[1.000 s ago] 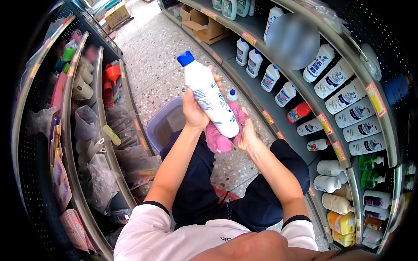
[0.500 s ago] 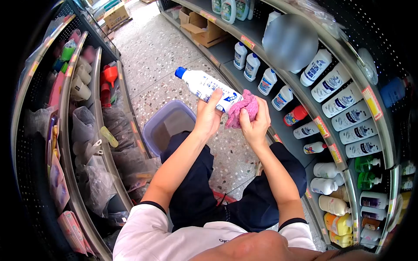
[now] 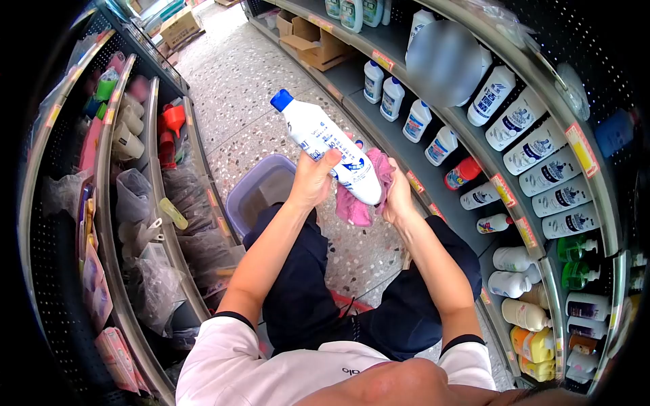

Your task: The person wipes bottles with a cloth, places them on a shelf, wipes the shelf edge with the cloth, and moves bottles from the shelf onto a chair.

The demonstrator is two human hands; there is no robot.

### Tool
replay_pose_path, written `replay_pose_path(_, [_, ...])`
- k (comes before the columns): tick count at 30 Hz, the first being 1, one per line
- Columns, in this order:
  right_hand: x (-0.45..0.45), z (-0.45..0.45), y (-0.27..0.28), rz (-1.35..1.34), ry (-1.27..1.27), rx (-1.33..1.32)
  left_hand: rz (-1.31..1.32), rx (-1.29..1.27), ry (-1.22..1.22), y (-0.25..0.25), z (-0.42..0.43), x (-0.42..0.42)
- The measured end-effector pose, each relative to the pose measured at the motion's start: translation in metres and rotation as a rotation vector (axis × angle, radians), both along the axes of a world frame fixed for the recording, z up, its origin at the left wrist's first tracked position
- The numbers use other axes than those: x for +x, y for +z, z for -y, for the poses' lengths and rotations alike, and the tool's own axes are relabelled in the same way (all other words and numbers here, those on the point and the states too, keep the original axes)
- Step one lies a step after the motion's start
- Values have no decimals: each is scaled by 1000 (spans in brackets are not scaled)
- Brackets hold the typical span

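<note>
A white bottle with a blue cap and blue printing is tilted in front of me, its cap toward the upper left. My left hand grips it around the middle, thumb across the label. At the bottle's lower end, my right hand holds a pink cloth, which wraps behind and beside the base. Some of the right fingers are hidden behind the bottle and cloth.
A purple tub stands on the speckled floor beyond my knees. Shelves of white bottles rise on the right, with a cardboard box farther back. At left, shelves hold cups, bagged goods and a red funnel.
The bottle has turned so more of its base shows. The cloth has shifted from over the bottle's end to behind and under it, and my right hand has moved slightly lower.
</note>
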State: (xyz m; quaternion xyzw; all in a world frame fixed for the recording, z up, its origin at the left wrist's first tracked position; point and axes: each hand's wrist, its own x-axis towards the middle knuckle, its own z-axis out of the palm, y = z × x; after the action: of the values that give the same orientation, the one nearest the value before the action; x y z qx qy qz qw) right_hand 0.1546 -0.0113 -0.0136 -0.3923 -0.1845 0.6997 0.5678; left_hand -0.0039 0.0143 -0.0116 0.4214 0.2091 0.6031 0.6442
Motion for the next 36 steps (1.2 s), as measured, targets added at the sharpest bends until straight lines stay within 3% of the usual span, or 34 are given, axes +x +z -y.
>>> replay_pose_path(2, [5,2,-3,-151,189,-161,-2,-10,-36,2,3,-2])
replay_pose_path(5, [5,8,8,-86,318,-214,67,-21,-134,5,4,-7])
replay_pose_path(6, [2,7,9,-178,362,-226,75,-31,-102,5,6,-6])
replay_pose_path(9, [-3,20,25,-100,295,-260,171,-21,-76,7,6,-4])
replay_pose_path(10, [-4,13,6,-129,328,-186,182,-64,-29,8,8,-3])
replay_pose_path(14, [-2,16,1,-243,9,-53,365,-220,-48,-2,-9,-17])
replay_pose_path(18, [-1,7,-16,1,-162,461,382,-326,119,-6,-18,-22])
replay_pose_path(22, [-2,19,11,965,-200,1011,383,-371,94,-5,-12,-13])
replay_pose_path(26, [-20,12,-3,865,-399,946,379,-465,26,-11,-3,4])
replay_pose_path(29, [-20,12,9,636,-315,783,332,-493,88,-1,2,13])
replay_pose_path(36, [-18,-1,8,685,-481,657,372,-553,72,-15,-4,11])
